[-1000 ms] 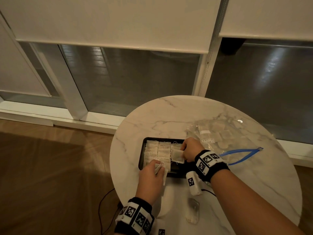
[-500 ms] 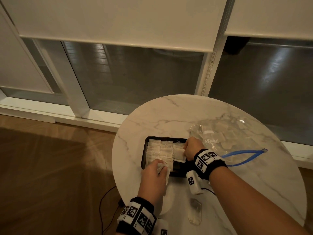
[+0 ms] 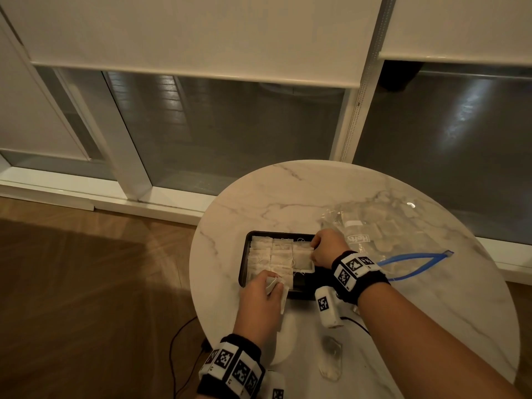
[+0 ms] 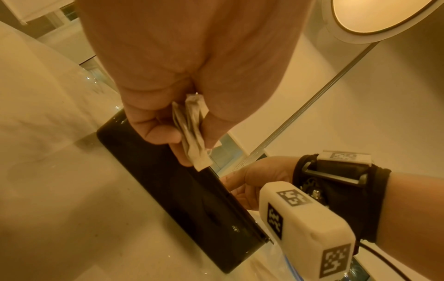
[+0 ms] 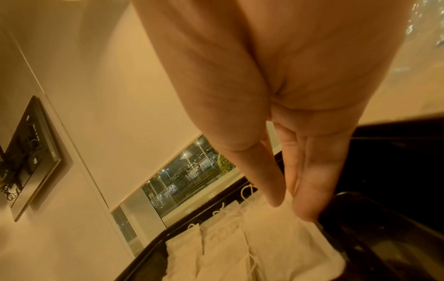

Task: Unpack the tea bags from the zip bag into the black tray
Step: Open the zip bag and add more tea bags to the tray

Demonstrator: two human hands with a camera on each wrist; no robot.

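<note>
Black tray point(image 3: 244, 264) sits on the round marble table point(image 3: 431, 306), near its left edge, with white tea bags point(image 3: 272, 256) laid in rows across its left and middle parts. Left hand point(image 3: 260, 302) is at the tray's near edge, knuckles up, fingers curled in; the left wrist view shows thumb and fingers pinching a small bunch of folded tea bags point(image 4: 192, 131) just above the tray's outer wall point(image 4: 182, 201). Right hand point(image 3: 326, 251) reaches over the tray's right side, wrist raised, fingers pointing down. In the right wrist view its thumb and fingers point(image 5: 310, 182) are straight and pressed together, tips meeting on the edge of 1 tea bag point(image 5: 286, 239) lying in the tray; whether they pinch it or only press on it cannot be told. Clear zip bag point(image 3: 374, 228) with a blue zipper strip point(image 3: 414, 262) lies on the table just right of the tray, behind the right wrist, its mouth facing the near right.
</note>
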